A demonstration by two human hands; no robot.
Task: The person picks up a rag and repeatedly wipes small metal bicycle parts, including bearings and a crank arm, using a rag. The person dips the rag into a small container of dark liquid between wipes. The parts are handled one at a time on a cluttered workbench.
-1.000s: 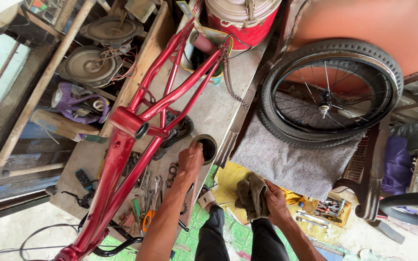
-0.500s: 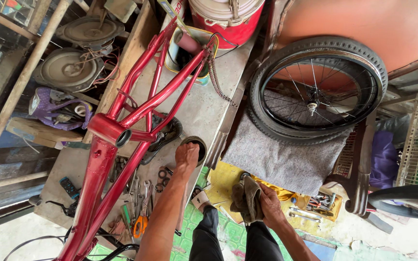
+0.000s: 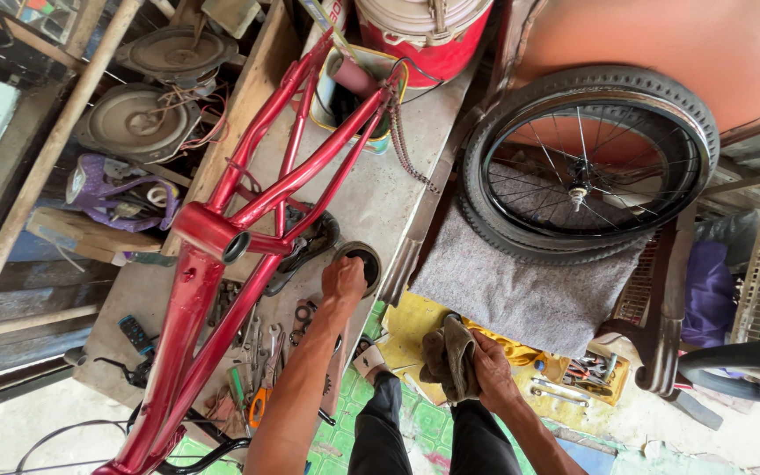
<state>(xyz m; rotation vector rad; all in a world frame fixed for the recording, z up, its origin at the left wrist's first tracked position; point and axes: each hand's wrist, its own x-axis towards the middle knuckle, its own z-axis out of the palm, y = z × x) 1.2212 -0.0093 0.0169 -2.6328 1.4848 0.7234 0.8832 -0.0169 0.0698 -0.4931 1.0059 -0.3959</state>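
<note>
1. Over the last second the left hand [image 3: 343, 280] has been carried a little further along the worktop [image 3: 358, 189], from beside the round black tin [image 3: 359, 258] to its near rim, which it now covers with the fingers bent down onto it. Whether the tin is truly gripped or only pressed cannot be told.
2. The right hand [image 3: 490, 369] has been kept low above the knees and is closed around a crumpled grey-brown rag [image 3: 447, 356], as it was in both earlier views.
3. From this it is judged that work with the tin is only beginning, the rag being held ready.
4. The tin stands near the worktop's front edge, just beside the red bicycle frame [image 3: 222, 290], which is laid diagonally from the far side, by a red and cream drum [image 3: 420, 35], down past the front left corner.
5. Spanners and pliers [image 3: 257, 352] are scattered along the front edge beside the frame; a loose chain [image 3: 406, 149] hangs from its far end.
6. Right of the worktop, a spoked bicycle wheel [image 3: 591, 163] with its tyre is laid on a grey felt cloth [image 3: 521, 290], well apart from both hands.
7. To the left, old loudspeaker cones [image 3: 138, 119] and timber poles are stacked; a yellow tray of small tools [image 3: 573, 374] is set on the floor near the right hand.
</note>
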